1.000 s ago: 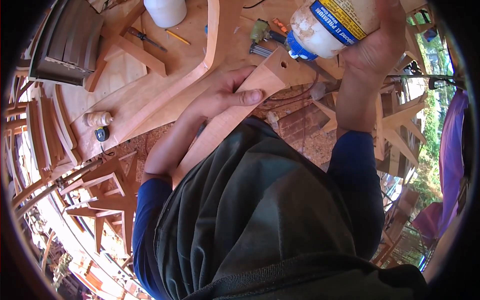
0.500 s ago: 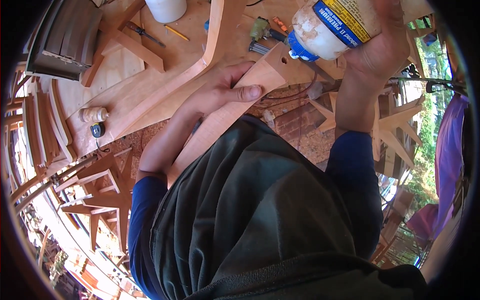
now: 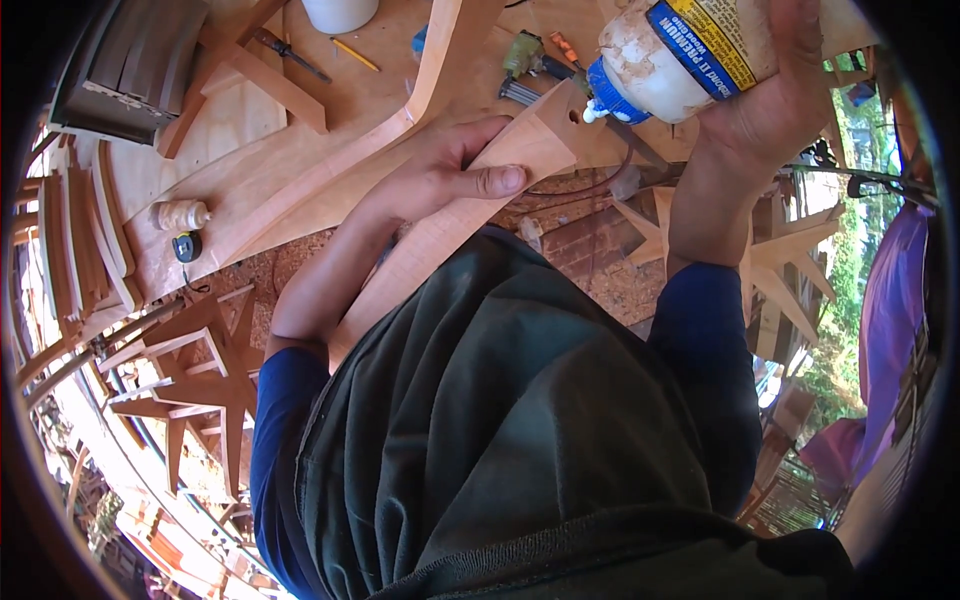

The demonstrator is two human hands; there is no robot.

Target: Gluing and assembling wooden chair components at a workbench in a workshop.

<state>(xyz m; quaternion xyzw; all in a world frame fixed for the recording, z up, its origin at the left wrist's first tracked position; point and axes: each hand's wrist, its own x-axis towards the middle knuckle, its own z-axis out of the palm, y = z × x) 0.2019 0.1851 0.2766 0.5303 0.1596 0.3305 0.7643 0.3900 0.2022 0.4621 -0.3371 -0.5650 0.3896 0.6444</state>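
Note:
My left hand (image 3: pixel 455 175) is closed round a long wooden piece (image 3: pixel 440 240), its thumb lying along the near face. The piece slants up to the right, and a dark round hole shows in its upper end. In my right hand (image 3: pixel 770 110) is a white bottle of wood glue (image 3: pixel 655 65) with a blue cap, tipped nozzle down to the left. White glue shows at the nozzle, right beside the hole; whether the two touch I cannot tell. The piece's lower end is hidden by my arm and dark clothing.
On the workbench (image 3: pixel 240 180) are a screwdriver (image 3: pixel 290 55), a pencil (image 3: pixel 355 54), a tape measure (image 3: pixel 187 246), a small bottle (image 3: pixel 180 214) and a green power tool (image 3: pixel 522 55). A curved wooden part (image 3: pixel 340 165) crosses the bench. Pointed wooden frames (image 3: pixel 200 385) stand at lower left.
The glue bottle has shifted slightly, its nozzle coming nearer the hole in the wooden piece. My left hand keeps its grip on the piece.

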